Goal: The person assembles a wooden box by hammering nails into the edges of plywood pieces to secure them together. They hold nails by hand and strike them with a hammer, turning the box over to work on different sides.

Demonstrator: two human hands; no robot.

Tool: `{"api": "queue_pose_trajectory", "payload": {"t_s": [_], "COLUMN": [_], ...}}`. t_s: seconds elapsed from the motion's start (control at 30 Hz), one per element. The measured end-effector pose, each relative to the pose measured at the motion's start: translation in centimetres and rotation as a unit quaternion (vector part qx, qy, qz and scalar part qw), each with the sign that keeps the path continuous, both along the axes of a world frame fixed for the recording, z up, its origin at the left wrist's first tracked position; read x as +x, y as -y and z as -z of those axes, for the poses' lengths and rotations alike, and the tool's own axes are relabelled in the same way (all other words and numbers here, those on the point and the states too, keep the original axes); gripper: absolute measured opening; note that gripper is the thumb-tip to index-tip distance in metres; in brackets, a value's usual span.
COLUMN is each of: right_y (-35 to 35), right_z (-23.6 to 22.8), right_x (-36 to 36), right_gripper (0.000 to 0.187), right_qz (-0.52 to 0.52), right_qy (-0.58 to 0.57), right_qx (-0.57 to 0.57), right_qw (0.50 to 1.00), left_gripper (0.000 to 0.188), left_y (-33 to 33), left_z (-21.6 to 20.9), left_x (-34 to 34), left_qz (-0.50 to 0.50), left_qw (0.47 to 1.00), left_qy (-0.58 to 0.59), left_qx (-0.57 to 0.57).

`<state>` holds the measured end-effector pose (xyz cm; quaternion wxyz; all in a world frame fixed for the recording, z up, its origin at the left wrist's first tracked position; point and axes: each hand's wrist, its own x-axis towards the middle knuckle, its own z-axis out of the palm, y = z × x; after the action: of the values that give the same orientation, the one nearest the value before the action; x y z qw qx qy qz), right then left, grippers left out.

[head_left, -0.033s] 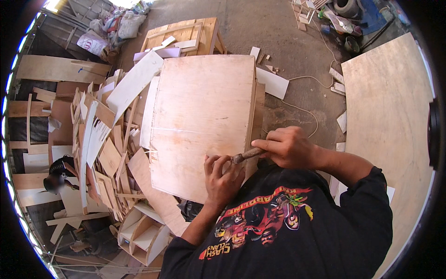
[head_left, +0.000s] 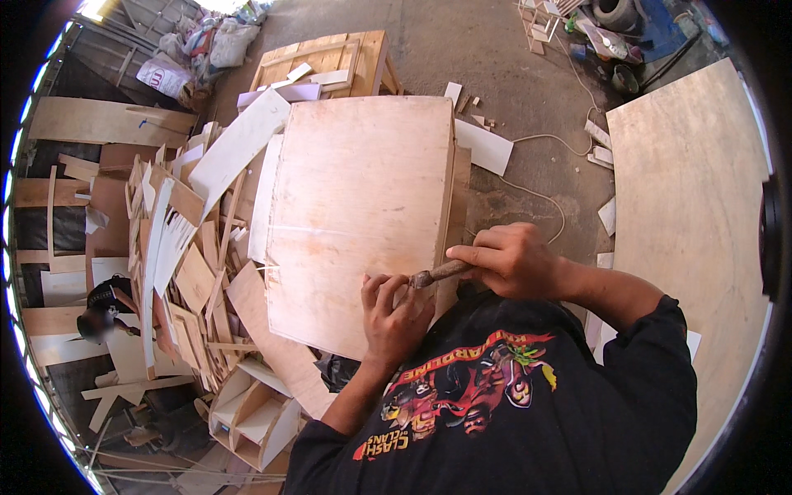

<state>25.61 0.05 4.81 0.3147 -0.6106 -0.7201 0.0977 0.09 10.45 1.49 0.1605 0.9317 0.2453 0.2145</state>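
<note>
In front of me stands a box-like wooden piece with a broad pale plywood top (head_left: 355, 190). My right hand (head_left: 516, 262) is wrapped round the wooden handle of a hammer (head_left: 450, 270) above the top's near right edge. The hammer's dark head is right beside the fingers of my left hand (head_left: 398, 320). That hand rests on the near part of the plywood, its fingers curled and pinched together. Whatever they hold, if anything, is hidden behind the fingers and the hammer head.
Offcuts and boards (head_left: 194, 276) lie heaped on the left, with a compartmented wooden frame (head_left: 252, 417) nearer me. Another person (head_left: 111, 305) is low down at far left. A large plywood sheet (head_left: 685, 206) extends along the right. Behind stands a wooden bench (head_left: 367, 62); a cable (head_left: 561, 214) crosses the floor.
</note>
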Motion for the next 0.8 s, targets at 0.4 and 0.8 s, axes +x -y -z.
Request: {"api": "queue_pose_trajectory", "payload": {"t_s": [0.4, 0.8], "right_y": [-0.2, -0.2], "right_z": [-0.8, -0.7], "right_x": [-0.2, -0.5], "right_gripper": [0.037, 0.039], "right_qz": [-0.002, 0.009], "right_qy": [0.04, -0.038], "right_qx": [-0.058, 0.034], "right_qw": [0.998, 0.999], "left_gripper": [0.042, 0.041], "left_y": [0.0, -0.1], "left_z": [-0.2, -0.6], "left_x": [0.1, 0.3], "left_qz": [-0.008, -0.022], "left_qw": [1.0, 0.999], "left_qy": [-0.003, 0.015], "left_qx": [-0.03, -0.04]}}
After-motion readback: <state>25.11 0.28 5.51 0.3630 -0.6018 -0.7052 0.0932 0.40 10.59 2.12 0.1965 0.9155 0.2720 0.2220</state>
